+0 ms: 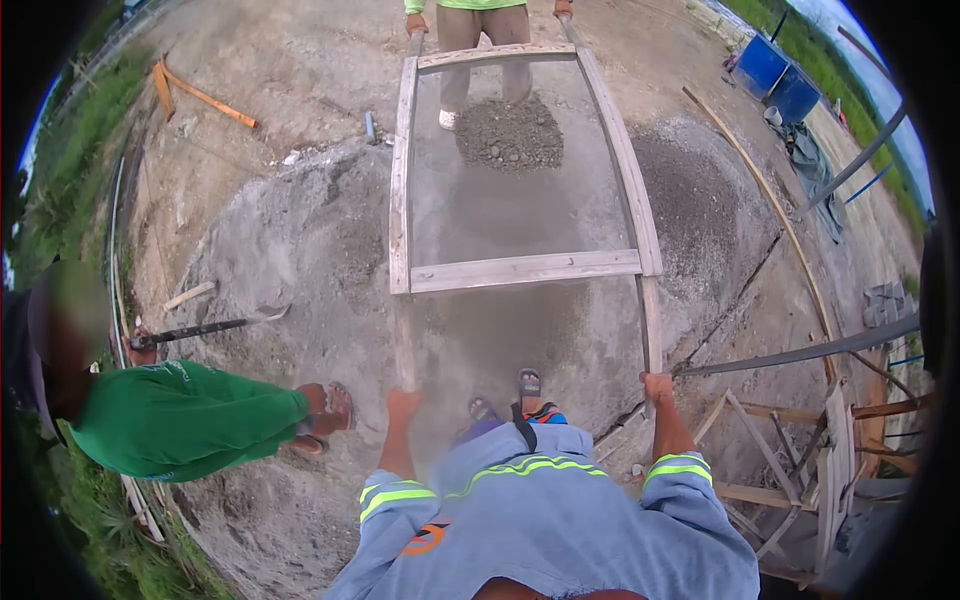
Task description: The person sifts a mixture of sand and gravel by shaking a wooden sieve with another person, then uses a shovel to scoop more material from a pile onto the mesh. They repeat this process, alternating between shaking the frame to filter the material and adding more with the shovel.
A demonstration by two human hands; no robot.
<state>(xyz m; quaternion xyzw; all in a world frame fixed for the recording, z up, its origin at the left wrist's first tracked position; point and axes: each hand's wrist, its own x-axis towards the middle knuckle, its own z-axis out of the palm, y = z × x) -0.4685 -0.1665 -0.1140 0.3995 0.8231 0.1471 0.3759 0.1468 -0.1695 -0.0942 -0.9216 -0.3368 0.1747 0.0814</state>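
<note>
A wooden-framed sieve (525, 270) is held level above the ground, with a heap of coarse gravel (510, 135) on its mesh toward the far end. My left hand (404, 404) is closed round the end of its left handle. Round the right handle's end my right hand (657, 387) is closed. At the far end, a person in a bright green top (484, 22) grips the other two handles, one in each hand. Fine dark sand (505, 325) lies on the ground below the sieve, in front of my feet.
To the left, a person in a green shirt (185, 420) stands beside a long-handled tool (200, 328). Gravel (690, 200) is piled right of the sieve, near a long wooden pole (765, 185). A wooden trestle (830, 470) stands at lower right; blue barrels (778, 80) are farther back.
</note>
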